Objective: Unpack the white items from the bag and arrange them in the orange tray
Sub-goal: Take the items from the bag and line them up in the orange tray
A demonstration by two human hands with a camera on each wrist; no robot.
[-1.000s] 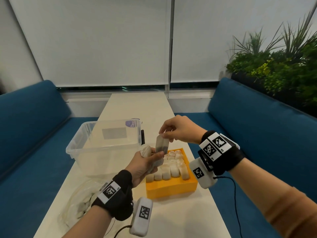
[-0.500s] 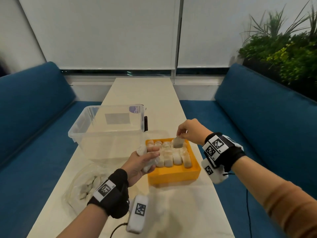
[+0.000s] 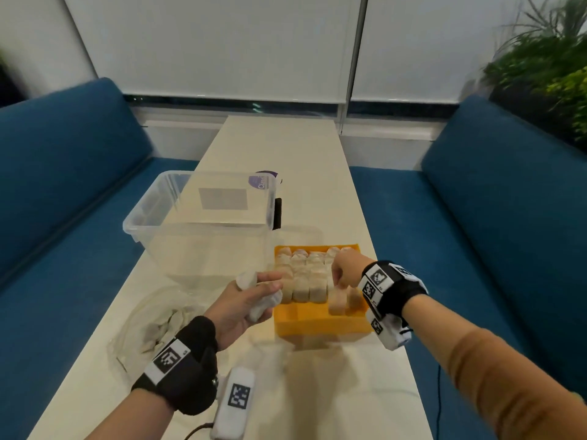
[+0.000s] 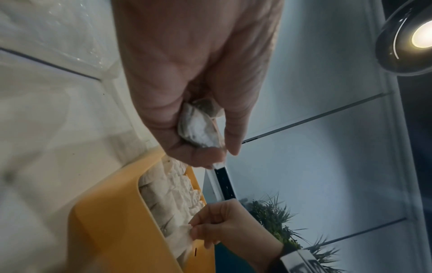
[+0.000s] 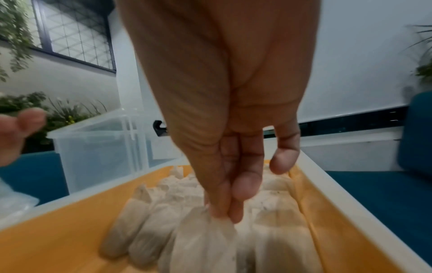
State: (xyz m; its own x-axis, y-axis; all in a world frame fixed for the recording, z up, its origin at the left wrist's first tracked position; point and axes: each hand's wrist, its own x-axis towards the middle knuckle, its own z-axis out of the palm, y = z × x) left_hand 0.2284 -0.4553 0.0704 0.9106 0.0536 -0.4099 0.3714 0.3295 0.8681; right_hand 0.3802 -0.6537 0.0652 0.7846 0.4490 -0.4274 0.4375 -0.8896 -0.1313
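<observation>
The orange tray stands on the table's right side with several white packets standing in rows inside. My right hand reaches into the tray and pinches the top of one white packet at the near right; the pinch also shows in the right wrist view on the packet. My left hand hovers just left of the tray and grips a few white packets, also seen as a packet in the left hand. The clear bag with more white items lies at the left.
A clear plastic bin stands behind the bag and left of the tray, with a black latch on its side. Blue sofas flank the narrow white table. Plants stand at the far right.
My right hand carried one white packet from mid-air down into the tray, to its near right part. The left hand sank a little, still holding its packets.
</observation>
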